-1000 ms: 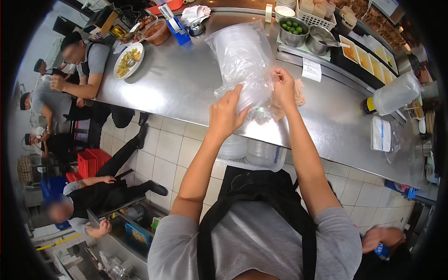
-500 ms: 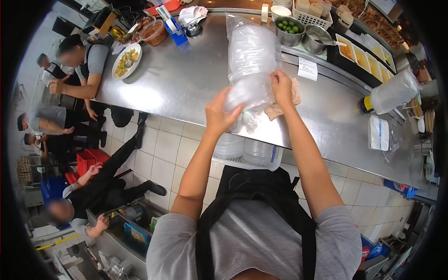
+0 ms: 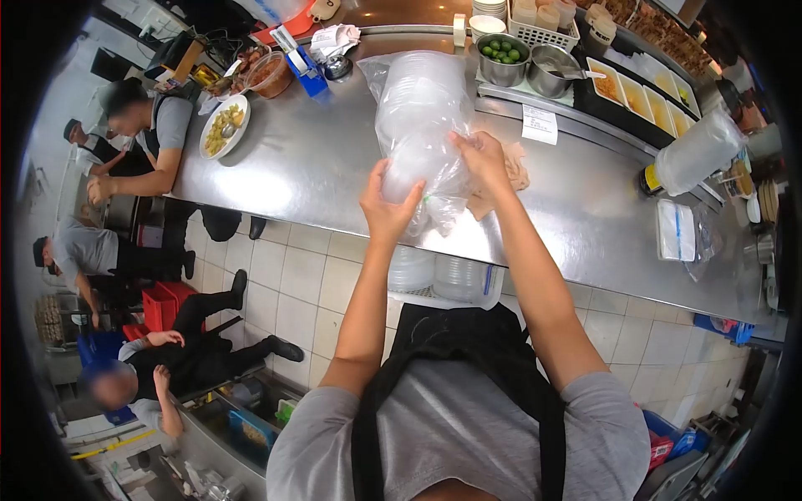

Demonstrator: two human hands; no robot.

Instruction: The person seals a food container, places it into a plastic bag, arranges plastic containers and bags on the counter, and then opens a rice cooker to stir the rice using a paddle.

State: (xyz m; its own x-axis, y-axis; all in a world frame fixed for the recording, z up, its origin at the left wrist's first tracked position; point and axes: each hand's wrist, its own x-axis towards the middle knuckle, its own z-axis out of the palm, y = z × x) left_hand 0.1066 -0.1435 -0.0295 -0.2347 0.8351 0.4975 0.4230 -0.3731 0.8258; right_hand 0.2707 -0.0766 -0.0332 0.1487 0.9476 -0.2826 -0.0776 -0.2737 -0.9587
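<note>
Two hands grasp the plastic bag of clear lids (image 3: 422, 108) lying on the steel surface (image 3: 292, 171): the left hand (image 3: 391, 200) cups its near end, while the right hand (image 3: 480, 157) pinches the film. Just beside the right wrist lies crumpled brown paper (image 3: 510, 171); farther out sit a receipt (image 3: 540, 124), a pot of green limes (image 3: 504, 54) and a plate of food (image 3: 225, 127).

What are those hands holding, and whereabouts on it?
A clear bag of round plasticware: the left hand cups its near end, the right hand grips the plastic on its right side.
</note>
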